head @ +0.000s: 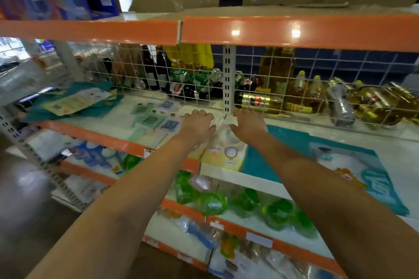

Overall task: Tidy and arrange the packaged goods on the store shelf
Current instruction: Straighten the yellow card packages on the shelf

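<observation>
Item in hand: pale packet [223, 140], a flat soft plastic pouch, whitish at its far end with a yellow printed panel at its near end; it lies on the middle shelf [294, 130], right at the seam where two shelf boards meet.
Long axis: runs from the shelf's front edge back toward the wire grille [283, 79] (that is, away from the person), so the hands flank its far end rather than its length.
Left hand [198, 123]: palm down on the packet's far left corner, fingers fairly straight and pressing flat; no curl round anything, so this grip reads as open.
Right hand [248, 123]: palm down on the far right corner, fingers spread and straight, thumb angled inward; likewise open, holding nothing.
Nearer hand: neither clearly; both sit about level, touching the packet from either side.
Judgement on next move: a push or a squaring-up of the packet toward the grille seems likely, and it would need both hands moving evenly or the pouch will skew.
Neighbours, left: small flat sachets [156, 115], green and blue, glossy, loosely scattered; further left a teal packet stack [72, 103], askew.
Neighbour, right: large teal bag [340, 165], flat, slick film, printed, just beside the pale packet.
Behind the grille: glass bottles [301, 88], amber and dark, several toppled.
Handling note: thin film on a smooth board will probably slide easily.
</observation>
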Demonstrator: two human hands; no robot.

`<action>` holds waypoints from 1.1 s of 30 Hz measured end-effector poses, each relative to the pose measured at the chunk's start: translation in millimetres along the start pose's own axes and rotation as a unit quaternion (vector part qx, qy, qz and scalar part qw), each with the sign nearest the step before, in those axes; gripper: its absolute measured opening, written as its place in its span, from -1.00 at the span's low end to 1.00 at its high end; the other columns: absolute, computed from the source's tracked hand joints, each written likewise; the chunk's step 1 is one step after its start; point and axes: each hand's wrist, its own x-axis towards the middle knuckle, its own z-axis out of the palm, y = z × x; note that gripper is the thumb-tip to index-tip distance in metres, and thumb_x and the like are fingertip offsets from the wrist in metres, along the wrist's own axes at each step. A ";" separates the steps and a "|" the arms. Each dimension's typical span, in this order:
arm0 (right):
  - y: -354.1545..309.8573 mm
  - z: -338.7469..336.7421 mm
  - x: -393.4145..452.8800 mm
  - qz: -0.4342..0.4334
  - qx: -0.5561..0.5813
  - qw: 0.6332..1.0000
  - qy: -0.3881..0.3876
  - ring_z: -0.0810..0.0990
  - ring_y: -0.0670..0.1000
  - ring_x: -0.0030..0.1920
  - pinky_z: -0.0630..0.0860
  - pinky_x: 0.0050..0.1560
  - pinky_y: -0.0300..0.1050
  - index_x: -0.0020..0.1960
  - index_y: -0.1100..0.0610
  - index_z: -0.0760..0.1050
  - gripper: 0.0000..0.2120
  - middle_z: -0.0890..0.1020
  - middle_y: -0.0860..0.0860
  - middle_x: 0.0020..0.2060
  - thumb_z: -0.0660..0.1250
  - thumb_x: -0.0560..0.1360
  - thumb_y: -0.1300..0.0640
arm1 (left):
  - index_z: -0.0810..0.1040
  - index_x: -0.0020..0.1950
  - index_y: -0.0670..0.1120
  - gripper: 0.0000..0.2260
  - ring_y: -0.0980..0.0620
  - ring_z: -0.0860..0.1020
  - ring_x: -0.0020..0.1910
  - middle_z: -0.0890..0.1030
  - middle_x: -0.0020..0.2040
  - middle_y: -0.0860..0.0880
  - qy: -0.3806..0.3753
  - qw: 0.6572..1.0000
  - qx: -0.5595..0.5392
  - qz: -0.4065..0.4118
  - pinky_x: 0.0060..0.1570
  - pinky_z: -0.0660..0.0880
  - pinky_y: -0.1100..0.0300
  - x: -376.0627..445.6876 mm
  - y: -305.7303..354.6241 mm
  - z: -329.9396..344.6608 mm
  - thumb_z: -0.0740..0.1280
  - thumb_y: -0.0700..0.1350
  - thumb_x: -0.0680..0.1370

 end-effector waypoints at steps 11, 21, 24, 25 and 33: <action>-150.8 33.8 43.4 -0.053 0.007 0.998 -0.029 0.31 0.14 0.38 0.36 0.25 0.02 0.44 0.13 0.25 -0.58 0.34 0.11 0.38 0.13 0.62 0.02 | 0.33 0.42 -0.07 -0.60 -0.12 0.33 0.37 0.37 0.40 -0.12 -0.025 0.998 0.006 -0.055 0.31 0.28 -0.06 -33.3 -149.6 17.4 0.07 0.06 0.63; -238.4 69.1 113.9 -0.116 0.020 0.991 -0.058 0.37 0.17 0.35 0.37 0.26 0.04 0.43 0.13 0.25 -0.54 0.36 0.14 0.38 0.17 0.59 0.00 | 0.30 0.45 -0.07 -0.58 -0.15 0.31 0.38 0.36 0.40 -0.13 -0.037 0.993 0.007 -0.114 0.30 0.27 -0.07 -23.0 -244.9 36.0 0.07 0.06 0.64; -259.6 78.2 141.0 -0.140 0.012 0.988 -0.063 0.40 0.18 0.33 0.41 0.22 0.04 0.45 0.14 0.25 -0.53 0.36 0.14 0.39 0.16 0.59 0.00 | 0.31 0.43 -0.08 -0.58 -0.15 0.32 0.37 0.38 0.38 -0.13 -0.042 0.991 0.008 -0.131 0.31 0.27 -0.07 -13.3 -273.5 43.2 0.09 0.08 0.63; -266.6 80.4 150.7 -0.148 0.006 0.987 -0.062 0.40 0.18 0.33 0.42 0.22 0.05 0.46 0.15 0.24 -0.52 0.35 0.14 0.39 0.15 0.59 0.00 | 0.32 0.43 -0.08 -0.58 -0.15 0.32 0.36 0.38 0.37 -0.13 -0.041 0.990 0.004 -0.135 0.32 0.28 -0.08 -9.0 -282.9 45.0 0.09 0.09 0.63; -320.0 95.8 210.9 -0.190 0.024 0.980 -0.051 0.35 0.14 0.34 0.39 0.24 0.04 0.38 0.10 0.30 -0.59 0.39 0.11 0.31 0.18 0.58 -0.01 | 0.35 0.42 -0.06 -0.58 -0.14 0.32 0.37 0.40 0.37 -0.12 -0.015 0.983 0.008 -0.185 0.27 0.29 -0.08 23.8 -347.7 54.5 0.11 0.10 0.62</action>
